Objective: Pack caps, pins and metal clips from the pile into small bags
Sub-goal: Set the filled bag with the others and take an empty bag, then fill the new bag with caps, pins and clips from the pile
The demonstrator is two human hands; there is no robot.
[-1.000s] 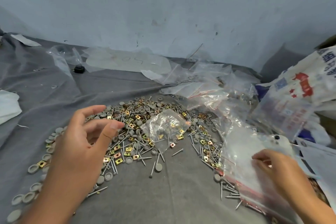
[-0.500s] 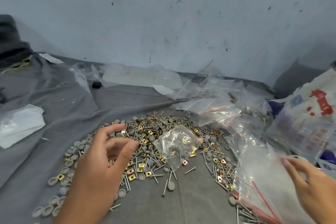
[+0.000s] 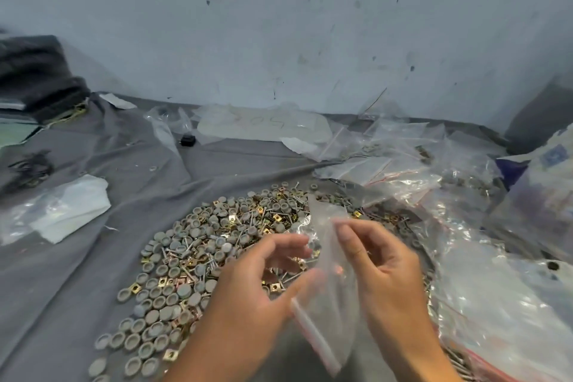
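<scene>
I'm holding a small clear bag (image 3: pixel 328 298) up btwn both hands, just over the pile (image 3: pixel 198 257) of caps, pins & clips on the grey cloth (image 3: pixel 93 273). Left hand (image 3: pixel 248 298) is pinching its edge, right hand (image 3: pixel 384 273) pinching the top.

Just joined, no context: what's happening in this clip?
A person is packing hardware by hand. Both hands, left hand and right hand, hold a small clear bag above the pile of grey caps, pins and brass clips on a grey cloth. The bag looks empty. More bags lie to the right.
</scene>
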